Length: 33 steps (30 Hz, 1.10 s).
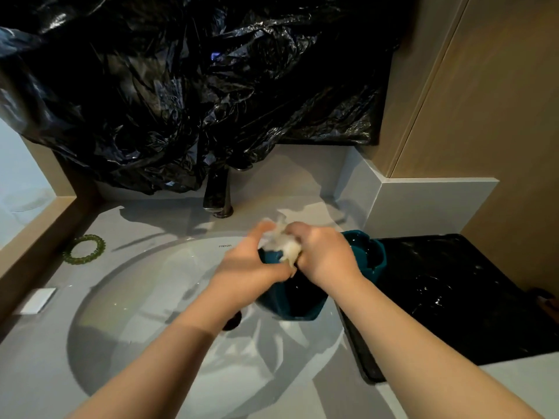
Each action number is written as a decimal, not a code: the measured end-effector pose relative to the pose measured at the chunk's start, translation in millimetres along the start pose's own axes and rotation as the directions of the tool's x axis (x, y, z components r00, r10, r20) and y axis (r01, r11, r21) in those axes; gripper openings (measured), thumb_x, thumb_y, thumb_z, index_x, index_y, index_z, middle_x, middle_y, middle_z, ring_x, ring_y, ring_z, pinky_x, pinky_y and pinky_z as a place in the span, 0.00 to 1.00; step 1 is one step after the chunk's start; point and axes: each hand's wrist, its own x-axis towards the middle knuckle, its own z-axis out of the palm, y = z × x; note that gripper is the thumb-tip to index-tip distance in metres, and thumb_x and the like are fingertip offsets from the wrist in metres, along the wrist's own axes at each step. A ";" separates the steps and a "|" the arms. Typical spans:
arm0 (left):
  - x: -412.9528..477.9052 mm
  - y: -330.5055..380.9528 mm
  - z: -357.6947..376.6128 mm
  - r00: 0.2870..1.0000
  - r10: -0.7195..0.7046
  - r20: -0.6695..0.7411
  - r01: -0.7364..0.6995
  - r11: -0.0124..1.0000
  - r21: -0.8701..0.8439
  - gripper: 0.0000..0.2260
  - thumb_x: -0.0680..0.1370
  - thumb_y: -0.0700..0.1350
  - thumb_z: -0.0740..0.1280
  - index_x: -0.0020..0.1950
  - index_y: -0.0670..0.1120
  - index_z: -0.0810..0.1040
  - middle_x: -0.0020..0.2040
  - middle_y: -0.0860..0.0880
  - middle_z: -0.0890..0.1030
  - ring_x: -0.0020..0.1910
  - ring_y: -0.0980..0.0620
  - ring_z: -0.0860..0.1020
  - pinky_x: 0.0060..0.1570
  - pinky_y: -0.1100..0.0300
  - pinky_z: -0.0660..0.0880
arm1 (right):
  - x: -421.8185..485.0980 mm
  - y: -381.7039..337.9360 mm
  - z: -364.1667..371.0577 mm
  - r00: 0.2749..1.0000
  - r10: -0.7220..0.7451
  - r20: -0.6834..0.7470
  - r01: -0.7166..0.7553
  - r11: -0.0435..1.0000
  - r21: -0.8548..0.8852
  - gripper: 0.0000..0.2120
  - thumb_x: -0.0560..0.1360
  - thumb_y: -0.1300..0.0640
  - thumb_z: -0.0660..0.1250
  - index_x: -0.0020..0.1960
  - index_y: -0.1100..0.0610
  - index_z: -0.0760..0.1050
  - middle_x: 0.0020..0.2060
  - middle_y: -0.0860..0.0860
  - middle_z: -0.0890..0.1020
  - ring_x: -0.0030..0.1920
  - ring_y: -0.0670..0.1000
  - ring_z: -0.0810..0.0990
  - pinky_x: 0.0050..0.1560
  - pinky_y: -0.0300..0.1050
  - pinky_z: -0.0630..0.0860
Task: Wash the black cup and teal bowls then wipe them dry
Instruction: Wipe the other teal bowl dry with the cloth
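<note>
Wiping looks like the step: the left hand [251,261] appears to grip the teal bowl [290,308] over the sink's [136,297] right side, while the right hand [323,258] clenches a blurred white wad [286,244]. She should hold the rim steady and sweep inside.

The sheet [196,86] over the wall is thin black plastic, crinkled and glossy. The tap [216,192] is dark polished metal. The counter [145,219] looks matt grey and smooth, the basin [136,297] glossy white. The teal bowl [272,300] is smooth with a wet sheen, the black tray [453,297] shiny. The white wad [286,244] looks soft and crumpled, cloth or paper unclear. The bracelet [84,251] is translucent green beads.
</note>
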 end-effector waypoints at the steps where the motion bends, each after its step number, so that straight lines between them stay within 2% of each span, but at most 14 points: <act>1: 1.5 1.3 1.7 1.000 -0.023 0.014 0.022 0.997 0.080 0.29 0.66 0.43 0.70 0.64 0.61 0.66 0.43 0.51 0.78 0.42 0.51 0.78 0.37 0.59 0.73 | -0.8 -3.9 1.4 0.992 -0.107 0.064 0.114 0.988 -0.105 0.17 0.72 0.60 0.63 0.60 0.49 0.73 0.52 0.52 0.80 0.53 0.57 0.78 0.47 0.45 0.71; 4: -2.8 3.5 9.3 0.998 -0.009 -0.061 0.018 0.989 0.146 0.26 0.67 0.45 0.65 0.62 0.58 0.62 0.40 0.52 0.78 0.40 0.51 0.78 0.34 0.59 0.69 | -4.6 -5.9 8.7 0.983 -0.182 0.005 0.181 0.979 -0.093 0.17 0.73 0.59 0.62 0.61 0.47 0.71 0.53 0.47 0.79 0.53 0.53 0.77 0.49 0.44 0.70; 8: -5.6 4.2 11.1 0.981 0.023 -0.194 0.012 0.984 0.178 0.27 0.69 0.43 0.65 0.62 0.57 0.56 0.34 0.51 0.76 0.35 0.49 0.78 0.32 0.58 0.70 | -5.6 4.3 27.0 0.972 0.103 -0.210 -0.043 0.961 0.274 0.20 0.71 0.65 0.61 0.60 0.48 0.75 0.48 0.53 0.82 0.48 0.56 0.78 0.48 0.45 0.73; 13: -9.5 -3.0 17.7 0.976 0.016 -0.216 0.032 0.976 0.214 0.25 0.69 0.44 0.65 0.59 0.57 0.55 0.37 0.52 0.78 0.34 0.52 0.78 0.34 0.56 0.75 | -10.7 0.9 53.3 0.920 0.345 -0.188 -0.199 0.822 0.534 0.14 0.72 0.62 0.61 0.54 0.50 0.76 0.45 0.55 0.81 0.46 0.56 0.79 0.48 0.48 0.76; 17: -6.5 -10.1 13.1 0.997 0.020 -0.073 -0.004 0.977 0.212 0.28 0.65 0.46 0.67 0.60 0.57 0.59 0.38 0.53 0.77 0.36 0.53 0.77 0.33 0.59 0.71 | -15.9 9.9 56.4 0.931 0.266 -0.250 -0.142 0.895 0.423 0.14 0.73 0.60 0.62 0.56 0.49 0.75 0.47 0.52 0.82 0.49 0.55 0.79 0.48 0.47 0.76; 20: -5.9 -8.7 6.1 0.997 -0.006 0.072 -0.009 0.980 0.200 0.32 0.62 0.46 0.67 0.65 0.56 0.63 0.41 0.54 0.76 0.40 0.52 0.76 0.35 0.61 0.71 | -15.0 6.0 47.7 0.936 -0.019 -0.351 0.058 0.993 0.102 0.14 0.70 0.59 0.66 0.55 0.49 0.77 0.48 0.47 0.82 0.48 0.52 0.80 0.44 0.42 0.74; 23: -4.8 -4.0 1.8 0.997 -0.001 0.079 -0.005 0.997 0.080 0.33 0.62 0.45 0.67 0.67 0.53 0.63 0.41 0.53 0.77 0.40 0.54 0.76 0.34 0.62 0.71 | -9.7 8.0 43.7 0.829 -0.321 -0.458 0.304 0.946 -0.114 0.16 0.60 0.58 0.71 0.48 0.50 0.81 0.41 0.46 0.84 0.39 0.49 0.83 0.36 0.37 0.75; 24: -4.0 -3.6 1.5 0.997 0.012 0.071 -0.017 0.998 0.066 0.33 0.65 0.43 0.67 0.68 0.54 0.62 0.42 0.52 0.77 0.40 0.53 0.77 0.34 0.61 0.71 | -9.8 11.0 42.1 0.853 -0.312 -0.418 0.296 0.949 -0.105 0.16 0.61 0.59 0.71 0.49 0.51 0.81 0.42 0.46 0.84 0.40 0.50 0.83 0.37 0.39 0.76; 26: -1.9 -3.3 1.3 0.999 0.026 0.024 -0.027 0.998 0.058 0.31 0.66 0.40 0.67 0.66 0.57 0.60 0.41 0.51 0.77 0.40 0.50 0.78 0.38 0.57 0.74 | -11.1 13.1 38.8 0.949 -0.017 -0.314 0.058 0.991 0.119 0.17 0.69 0.62 0.66 0.57 0.50 0.77 0.48 0.49 0.83 0.47 0.55 0.82 0.43 0.45 0.78; 27: -0.1 -3.2 1.6 1.000 0.010 -0.009 -0.009 0.999 0.037 0.30 0.67 0.39 0.66 0.64 0.58 0.60 0.40 0.50 0.78 0.39 0.48 0.78 0.40 0.55 0.74 | -10.6 15.4 42.6 0.954 0.199 -0.222 -0.133 0.951 0.280 0.16 0.72 0.62 0.64 0.58 0.51 0.76 0.49 0.52 0.82 0.49 0.57 0.80 0.47 0.46 0.77; 29: 4.0 -2.6 4.0 0.996 -0.045 -0.082 0.045 0.999 -0.007 0.27 0.68 0.37 0.65 0.61 0.58 0.60 0.40 0.49 0.78 0.39 0.48 0.78 0.41 0.54 0.75 | -7.0 15.5 52.4 0.840 0.541 -0.026 -0.411 0.668 0.621 0.11 0.73 0.63 0.63 0.55 0.58 0.77 0.46 0.55 0.81 0.49 0.58 0.79 0.51 0.47 0.75; 31: 6.3 -0.4 7.1 0.989 -0.062 -0.137 0.066 0.998 0.020 0.25 0.69 0.38 0.64 0.59 0.57 0.59 0.40 0.49 0.78 0.40 0.49 0.78 0.41 0.55 0.74 | -7.1 9.8 62.6 0.729 0.652 0.207 -0.495 0.294 0.818 0.05 0.74 0.66 0.63 0.48 0.63 0.76 0.38 0.55 0.78 0.44 0.57 0.78 0.51 0.49 0.76; 32: 5.9 0.2 8.8 0.989 -0.051 -0.142 0.060 0.996 0.062 0.25 0.69 0.38 0.64 0.58 0.58 0.58 0.41 0.50 0.78 0.41 0.49 0.78 0.41 0.56 0.74 | -8.8 8.6 67.5 0.709 0.642 0.292 -0.507 0.177 0.843 0.03 0.74 0.67 0.63 0.45 0.62 0.75 0.36 0.54 0.76 0.42 0.56 0.77 0.48 0.49 0.75; 33: 4.7 0.6 9.9 0.990 -0.029 -0.139 0.045 0.992 0.115 0.24 0.69 0.39 0.64 0.58 0.57 0.59 0.42 0.50 0.78 0.42 0.49 0.78 0.42 0.56 0.74 | -10.2 9.4 72.1 0.709 0.632 0.313 -0.513 0.157 0.844 0.04 0.74 0.68 0.63 0.45 0.61 0.74 0.35 0.53 0.75 0.41 0.55 0.77 0.47 0.48 0.75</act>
